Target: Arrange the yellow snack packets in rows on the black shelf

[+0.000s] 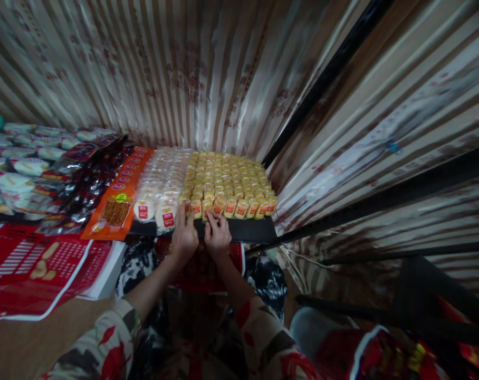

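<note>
Small yellow wrapped snack packets (227,177) stand in tight rows on a dark shelf (253,230), the front ones with red labels facing me. My left hand (184,236) is at the left end of the front row, fingers closed around a yellow packet (185,203). Close beside it, my right hand (218,232) has its fingers drawn together on another front-row packet (207,206). Its grip is partly hidden by the fingers. Immediately left of the yellow rows are clear-wrapped round white snacks (166,215) with red labels.
Further left lie an orange snack bag (116,211), dark shiny packets (91,169) and white packets (29,166). Red bags (34,269) hang below the shelf edge. A striped plastic sheet (152,68) backs the shelf, and black frame bars (322,84) run along the right.
</note>
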Available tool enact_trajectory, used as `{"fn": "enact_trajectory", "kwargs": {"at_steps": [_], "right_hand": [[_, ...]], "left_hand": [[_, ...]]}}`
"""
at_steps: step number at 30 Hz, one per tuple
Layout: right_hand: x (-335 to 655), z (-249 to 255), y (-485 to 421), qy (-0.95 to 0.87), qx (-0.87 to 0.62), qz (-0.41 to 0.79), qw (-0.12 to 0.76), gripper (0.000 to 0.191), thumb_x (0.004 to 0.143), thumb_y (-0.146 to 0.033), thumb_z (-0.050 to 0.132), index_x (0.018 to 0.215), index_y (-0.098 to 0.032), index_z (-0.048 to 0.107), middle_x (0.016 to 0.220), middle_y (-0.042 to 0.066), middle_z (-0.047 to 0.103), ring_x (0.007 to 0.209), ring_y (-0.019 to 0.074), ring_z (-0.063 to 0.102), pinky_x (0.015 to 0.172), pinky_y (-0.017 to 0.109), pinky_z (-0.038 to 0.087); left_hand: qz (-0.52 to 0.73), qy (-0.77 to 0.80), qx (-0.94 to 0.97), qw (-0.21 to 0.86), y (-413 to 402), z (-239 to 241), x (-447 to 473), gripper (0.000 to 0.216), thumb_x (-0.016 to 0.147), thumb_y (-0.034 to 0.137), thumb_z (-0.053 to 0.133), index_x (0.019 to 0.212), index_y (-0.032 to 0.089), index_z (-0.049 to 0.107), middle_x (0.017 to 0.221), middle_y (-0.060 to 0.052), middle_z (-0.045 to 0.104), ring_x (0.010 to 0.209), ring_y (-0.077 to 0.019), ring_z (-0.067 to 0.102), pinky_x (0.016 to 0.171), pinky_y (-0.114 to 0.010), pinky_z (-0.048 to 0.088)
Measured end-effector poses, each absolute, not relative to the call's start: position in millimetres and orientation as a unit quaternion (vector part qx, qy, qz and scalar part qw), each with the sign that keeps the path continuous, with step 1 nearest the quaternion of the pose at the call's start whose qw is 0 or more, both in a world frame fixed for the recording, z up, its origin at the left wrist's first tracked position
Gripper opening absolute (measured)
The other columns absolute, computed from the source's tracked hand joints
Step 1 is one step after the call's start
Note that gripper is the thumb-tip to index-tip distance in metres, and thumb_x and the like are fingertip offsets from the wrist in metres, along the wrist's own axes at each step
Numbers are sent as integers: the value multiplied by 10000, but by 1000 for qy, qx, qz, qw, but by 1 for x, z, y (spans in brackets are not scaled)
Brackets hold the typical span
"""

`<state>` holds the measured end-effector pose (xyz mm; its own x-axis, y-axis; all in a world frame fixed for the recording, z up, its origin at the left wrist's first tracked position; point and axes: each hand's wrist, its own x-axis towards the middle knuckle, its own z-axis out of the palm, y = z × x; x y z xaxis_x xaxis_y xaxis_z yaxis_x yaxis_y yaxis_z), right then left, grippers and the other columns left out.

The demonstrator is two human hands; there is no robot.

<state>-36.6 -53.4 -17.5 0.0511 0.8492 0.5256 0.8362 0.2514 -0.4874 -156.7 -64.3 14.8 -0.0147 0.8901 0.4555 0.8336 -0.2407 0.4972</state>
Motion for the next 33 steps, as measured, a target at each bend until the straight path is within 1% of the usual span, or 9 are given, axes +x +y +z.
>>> {"fn": "enact_trajectory", "kwargs": {"at_steps": [2, 5, 11, 15, 19, 23, 27, 30, 33], "right_hand": [[-36, -18, -53, -703, -605, 1, 373, 413, 855, -189, 435, 1243, -271, 551, 1093, 58, 557, 911, 162, 499, 841, 273, 404], [-37, -20, -53, -710, -607, -16, 356, 447, 853, -190, 433, 1292, -238, 503, 1119, 67, 561, 908, 171, 493, 837, 283, 395], [-40, -21, -52, -705, -623, -39, 337, 487, 842, -170, 448, 1323, -246, 468, 1145, 66, 565, 912, 182, 486, 804, 301, 390], [-39, -22, -52, -713, -625, -32, 317, 514, 829, -163, 471, 1333, -259, 453, 1159, 77, 549, 915, 188, 484, 778, 307, 396], [-37, -20, -54, -711, -616, -16, 340, 504, 829, -150, 458, 1321, -255, 466, 1164, 77, 530, 932, 183, 484, 815, 308, 408], [-34, -17, -57, -699, -597, 13, 393, 463, 843, -154, 420, 1292, -241, 495, 1186, 80, 500, 986, 182, 472, 876, 310, 416], [-30, -13, -58, -657, -608, 31, 444, 433, 853, -171, 393, 1271, -199, 502, 1195, 106, 475, 1062, 198, 445, 936, 358, 399], [-28, -11, -56, -637, -629, 37, 443, 455, 846, -172, 392, 1295, -176, 466, 1232, 123, 459, 1144, 218, 404, 966, 392, 379], [-26, -8, -54, -644, -637, 38, 421, 488, 830, -149, 397, 1316, -169, 443, 1269, 124, 451, 1180, 217, 385, 990, 387, 360]], "left_hand": [[368, 609, 700, 48, -61, 11, -156, 568, 744, 45, 402, 1309, 96, 419, 1471, -137, 266, 1386, -289, 131, 1100, -495, 265], [373, 604, 703, 53, -56, 6, -154, 581, 748, 56, 398, 1329, 78, 384, 1466, -154, 275, 1387, -284, 131, 1105, -496, 253], [339, 607, 718, 42, -53, 4, -155, 533, 712, 43, 422, 1241, 73, 485, 1474, -140, 267, 1394, -285, 79, 1117, -480, 241], [324, 607, 725, 38, -54, 5, -158, 509, 726, 42, 417, 1229, 56, 495, 1478, -163, 245, 1393, -289, 84, 1117, -480, 238], [328, 600, 728, 39, -56, 6, -159, 516, 726, 44, 423, 1236, 89, 491, 1484, -143, 241, 1393, -283, 88, 1111, -492, 247], [342, 599, 723, 37, -60, 10, -156, 545, 716, 29, 420, 1254, 102, 472, 1489, -129, 236, 1395, -271, 66, 1113, -494, 248], [332, 587, 737, 37, -70, 16, -152, 549, 714, 1, 404, 1249, 103, 476, 1489, -122, 236, 1397, -251, 66, 1119, -466, 259], [304, 575, 758, 43, -80, 18, -150, 505, 720, -5, 404, 1205, 79, 516, 1469, -142, 278, 1395, -252, 101, 1111, -434, 290], [271, 568, 775, 55, -89, 18, -148, 463, 726, -6, 401, 1158, 64, 553, 1435, -157, 341, 1382, -259, 170, 1096, -424, 321]]}}
